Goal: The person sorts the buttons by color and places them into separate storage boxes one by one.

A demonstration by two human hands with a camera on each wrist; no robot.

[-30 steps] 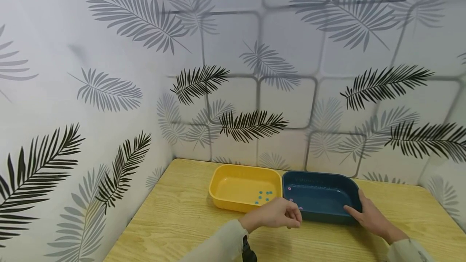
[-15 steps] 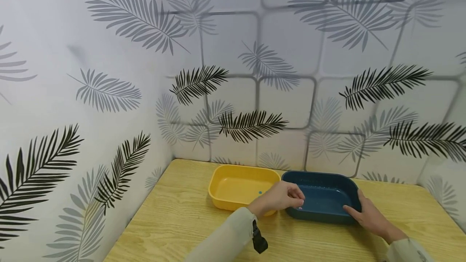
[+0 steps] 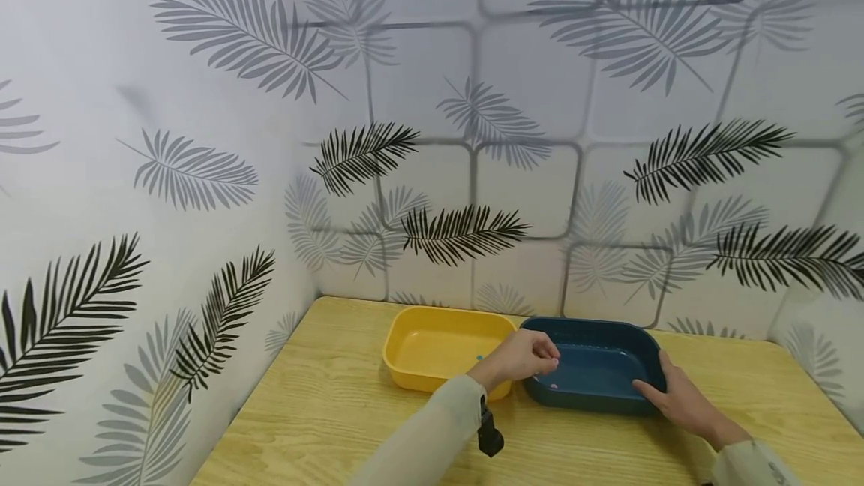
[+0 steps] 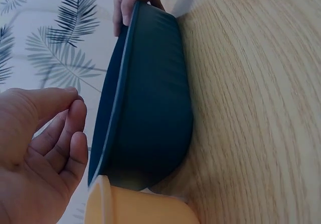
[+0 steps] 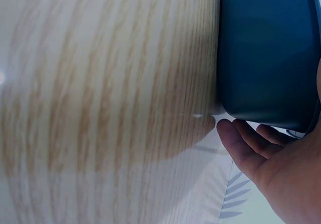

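My left hand [image 3: 518,355] is above the left end of a dark blue tray [image 3: 597,400], thumb and forefinger tips together. A small pink round piece [image 3: 556,361] shows at those fingertips in the head view; the left wrist view does not show it clearly. Another pink round piece [image 3: 553,386] lies in the tray near the front wall. My right hand [image 3: 687,400] grips the tray's right end, its thumb over the front rim and fingers against the outer side. Left of the tray stands a yellow tray [image 3: 418,379], with a small blue round piece [image 3: 480,357] partly visible behind my left wrist.
Both trays stand side by side on a wood-grain table [image 3: 304,396], near its back edge. A wall covering with leaf patterns [image 3: 466,235] rises behind and to the left. My left wrist wears a black strap [image 3: 489,430].
My left hand has moved from in front of the trays over the dark blue tray's left end, then up slightly with fingertips pinched. It now hides most of the blue pieces. The right hand keeps its grip.
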